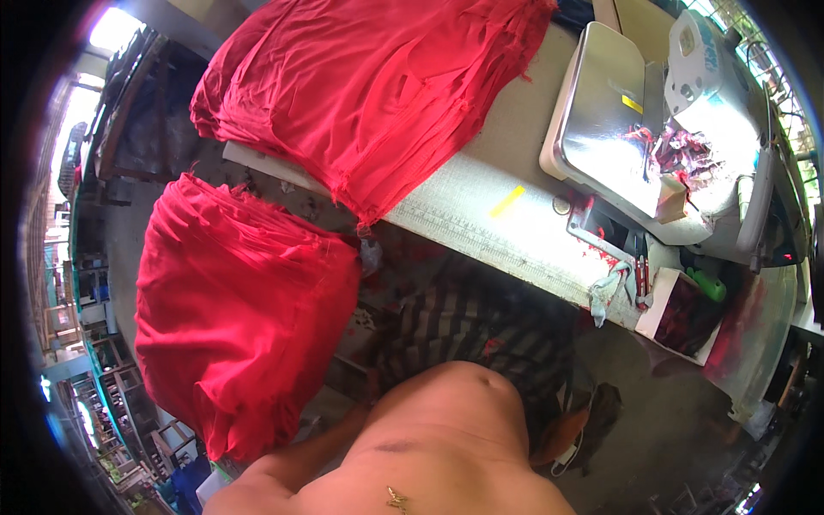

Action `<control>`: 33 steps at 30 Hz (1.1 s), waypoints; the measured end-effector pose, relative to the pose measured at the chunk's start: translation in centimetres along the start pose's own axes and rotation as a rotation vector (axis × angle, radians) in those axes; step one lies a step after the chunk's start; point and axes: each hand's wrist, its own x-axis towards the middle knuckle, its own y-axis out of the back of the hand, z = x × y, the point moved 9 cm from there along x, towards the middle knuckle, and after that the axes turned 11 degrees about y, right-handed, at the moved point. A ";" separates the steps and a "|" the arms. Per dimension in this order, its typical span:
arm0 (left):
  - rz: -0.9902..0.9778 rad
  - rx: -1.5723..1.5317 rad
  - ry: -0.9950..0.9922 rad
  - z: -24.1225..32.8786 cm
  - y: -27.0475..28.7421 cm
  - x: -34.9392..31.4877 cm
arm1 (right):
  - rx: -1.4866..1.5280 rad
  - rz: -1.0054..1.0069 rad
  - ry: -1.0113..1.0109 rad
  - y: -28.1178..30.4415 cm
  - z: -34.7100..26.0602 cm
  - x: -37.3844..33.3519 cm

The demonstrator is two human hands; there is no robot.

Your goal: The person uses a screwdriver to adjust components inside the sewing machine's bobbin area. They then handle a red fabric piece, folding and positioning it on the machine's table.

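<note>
- Left hand out of sight past the end of the left forearm (335, 434), low beside the lap; cannot tell how far spread, nor what, if anything, held.
- Right hand not made out either; only a brown patch (562, 433) by the right hip, unclear whether skin or not; cannot tell spread or hold.
- Just outward and leftward of the left forearm: lower red cloth stack (245, 313), with long axis from near the desk's front left corner back toward the left shoulder, roughly alongside the body. Left arm much nearer than right. Cannot tell whether touching, nor on what resting.
- Across the lap, between body and desk (468, 184): dark striped cloth (446, 322).
- Farther ahead: upper red cloth stack (343, 86), at the desk's left end, one corner hanging over the front edge; far side cut off, long axis uncertain.
- At the desk's right end: metal-topped device (601, 103), white machine (693, 64), and, by the front edge, grey rag (611, 290) and white box (669, 313).
- Counted: two red stacks, two yellow strips (one on the desk (506, 202), one on the metal top), one metal-topped device, one white machine, one rag, one box.
</note>
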 end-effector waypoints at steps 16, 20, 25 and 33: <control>0.113 0.131 0.101 3.5 2.3 -2.2 | 0.310 0.016 -0.095 -4.6 2.3 -2.2; 0.124 0.184 0.066 5.6 3.3 -0.4 | 0.420 0.056 -0.182 -7.3 3.2 -4.6; 0.127 0.243 0.024 7.0 4.8 1.0 | 0.577 0.053 -0.348 -12.5 4.8 -10.4; 0.119 0.316 -0.039 7.5 7.2 2.6 | 0.730 -0.394 -0.628 -12.5 12.8 -23.3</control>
